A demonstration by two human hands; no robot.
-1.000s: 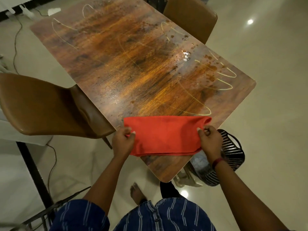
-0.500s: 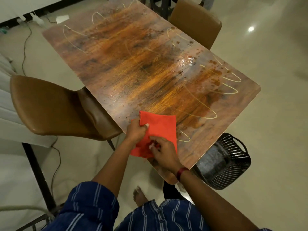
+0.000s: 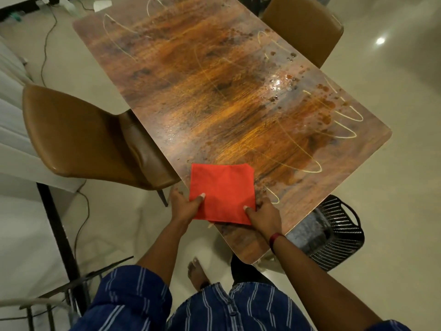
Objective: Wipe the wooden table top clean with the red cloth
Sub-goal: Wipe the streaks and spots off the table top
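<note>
Left hand, right hand pinch near corners of folded red cloth (over table edge).

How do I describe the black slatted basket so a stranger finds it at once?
Start at the long wooden table top. Beside its near right corner, on the pale floor, stands the black slatted plastic basket. Nothing else nearby is black and ribbed; the chairs are smooth brown.
</note>
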